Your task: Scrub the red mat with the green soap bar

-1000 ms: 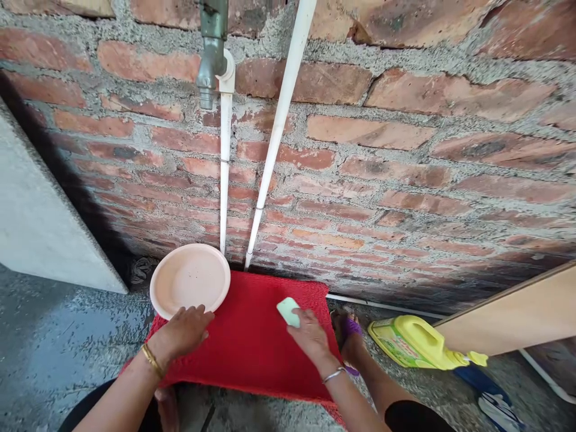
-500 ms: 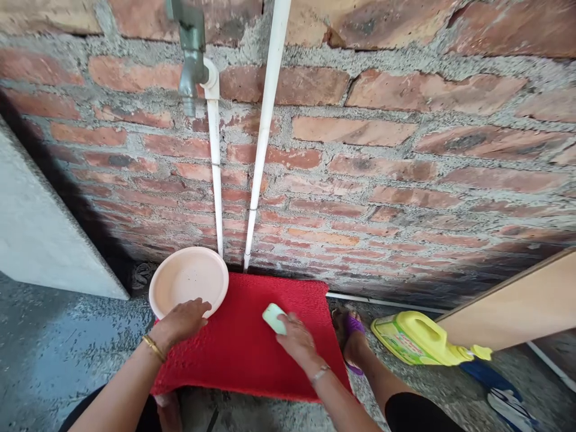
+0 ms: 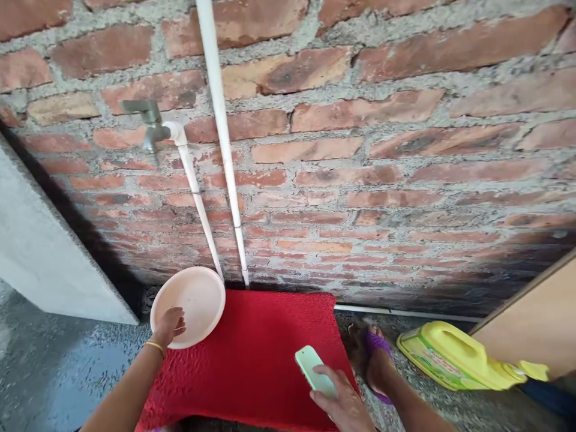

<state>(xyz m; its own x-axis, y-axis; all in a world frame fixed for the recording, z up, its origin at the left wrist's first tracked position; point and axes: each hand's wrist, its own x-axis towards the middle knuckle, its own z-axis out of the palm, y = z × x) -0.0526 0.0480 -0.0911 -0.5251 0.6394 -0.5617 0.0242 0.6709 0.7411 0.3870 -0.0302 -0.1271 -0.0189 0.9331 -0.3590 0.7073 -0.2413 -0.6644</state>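
- Head view, right hand (image 3: 346, 402): fingers and thumb are clamped on the near part of a pale green block (image 3: 309, 362), one on either side; the far end projects clear of them.
- Block, orientation: its long axis runs from the grip forward and to the left, the free end directed at the brick wall (image 3: 306, 180). Contact between block and cloth cannot be determined.
- Block, nearer hand: the right, which holds it. From the left fingers it lies to the right and nearer the body, well apart.
- Red cloth (image 3: 256, 366): spread below and ahead of the right fingers, reaching leftward to the basin. In judgement, the position of the block's free end over this surface is the governing relation.
- Left hand (image 3: 170, 324): fingers half curled, slightly apart, nothing visible between them. They extend over the pale pink basin (image 3: 200, 306); whether the hand touches its rim cannot be told.
- Basin: beneath the left fingers; from the right fingers, forward and left across the cloth.
- Surroundings: a tap (image 3: 155, 133) is fixed forward of the left fingers. A yellow bottle (image 3: 450, 357) lies on its side to the right of the right fingers, beyond a foot in a purple sandal (image 3: 378, 345).
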